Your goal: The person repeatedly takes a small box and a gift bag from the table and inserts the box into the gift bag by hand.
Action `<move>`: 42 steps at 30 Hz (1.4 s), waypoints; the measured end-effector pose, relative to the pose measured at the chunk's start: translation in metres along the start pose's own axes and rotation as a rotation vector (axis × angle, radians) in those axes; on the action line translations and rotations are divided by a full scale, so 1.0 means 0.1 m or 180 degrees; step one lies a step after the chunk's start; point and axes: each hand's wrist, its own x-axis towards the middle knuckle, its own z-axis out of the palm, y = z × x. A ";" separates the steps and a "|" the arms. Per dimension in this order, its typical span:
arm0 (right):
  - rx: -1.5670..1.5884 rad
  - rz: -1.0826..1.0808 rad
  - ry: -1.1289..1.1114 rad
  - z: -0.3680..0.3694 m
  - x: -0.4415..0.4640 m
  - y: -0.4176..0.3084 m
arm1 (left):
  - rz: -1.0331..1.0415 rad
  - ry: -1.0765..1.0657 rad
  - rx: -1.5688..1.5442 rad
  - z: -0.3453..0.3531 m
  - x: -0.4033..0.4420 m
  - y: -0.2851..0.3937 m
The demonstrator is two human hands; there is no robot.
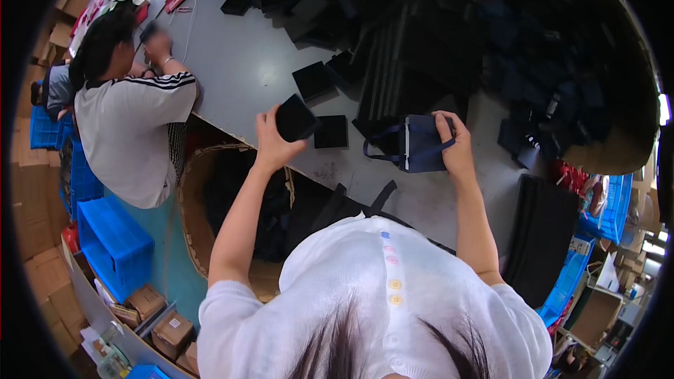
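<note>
The navy bag [423,149] was at the gray table [263,63], gripped along its right side by the right hand [456,146], with its white-edged opening toward the left and a ribbon handle looped out on that side. Whether the bag touched the tabletop could not be told. To its left, apart from it, the left hand [279,142] grasped a small black box [296,118] between thumb and fingers, the box tilted. Between that box and the bag, a flat black case [331,132] lay on the table. Beyond the bag and a little left lay an open-looking black tray [313,81], and directly beyond it stood a dark stack of long strips [393,63], with a heap of dark boxes [309,3] farther off. Well left of the bag, a co-worker [133,112] in a striped-shoulder white shirt leaned at the table, one hand [159,43] raised around a blurred dark item. Nearer the wearer than the bag, and left of it, a large carton [193,221] held dark items.
</note>
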 end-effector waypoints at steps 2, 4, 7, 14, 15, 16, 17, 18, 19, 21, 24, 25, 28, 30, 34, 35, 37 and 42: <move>0.0081 0.0205 -0.0014 0.06 -0.06 0.00 | 0.0804 -0.0101 -0.0786 -0.23 -0.18 0.78; 0.0059 0.0174 -0.0229 0.15 -0.07 -0.05 | 0.1513 -0.0427 -0.0904 -0.25 -0.28 1.20; 0.0488 0.0484 -0.0352 0.17 -0.07 -0.08 | 0.1500 -0.0804 -0.0847 -0.11 -0.29 1.36; 0.0390 0.0710 -0.0690 0.13 -0.17 0.06 | 0.1379 -0.1454 -0.0166 0.01 -0.35 1.47; 0.0399 0.0652 -0.0683 0.13 -0.18 0.10 | 0.1306 -0.1576 -0.0161 0.03 -0.35 1.50; 0.0420 0.0681 -0.0649 0.16 -0.25 0.13 | 0.1319 -0.1623 -0.0150 0.06 -0.38 1.51; 0.0388 0.0727 -0.0743 0.22 -0.32 0.14 | 0.1358 -0.1490 -0.1154 0.12 -0.39 1.52; 0.0346 0.0751 -0.0799 0.26 -0.36 0.12 | 0.1401 -0.1348 -0.2171 0.21 -0.38 1.55; 0.0333 0.0752 -0.0673 0.30 -0.43 0.09 | 0.1321 -0.1229 -0.2224 0.32 -0.43 1.57; 0.0555 0.0045 -0.1292 0.37 -0.64 0.02 | 0.1182 -0.0419 -0.1510 0.43 -0.45 1.58; 0.0044 -0.0568 -0.2247 -0.27 -0.34 0.15 | 0.0646 -0.1113 -0.1171 0.00 -0.44 1.20; -0.0547 -0.0797 -0.2994 -0.59 -0.15 0.25 | 0.0753 -0.1374 -0.0710 -0.25 -0.44 1.02; -0.2011 -0.0082 0.1286 -1.49 0.56 1.38 | 0.0626 -0.1278 0.1558 -0.82 -0.68 0.56; -0.2820 0.1514 0.1769 -2.12 0.99 1.91 | 0.0039 -0.0813 0.1281 -0.82 -0.71 0.55; -0.3786 0.2093 0.1572 -2.41 1.34 2.58 | 0.0343 -0.1064 0.0396 -0.50 -0.60 0.70; -0.3970 0.2126 0.1503 -2.37 1.34 2.55 | 0.0319 -0.1113 0.0293 -0.43 -0.58 0.80; -0.4154 0.2221 0.1451 -2.29 1.19 2.31 | 0.0321 -0.1236 0.0180 -0.28 -0.52 0.96; -0.1849 0.0106 0.0766 -2.05 0.31 1.49 | -0.0120 -0.1842 -0.0957 0.05 -0.44 1.38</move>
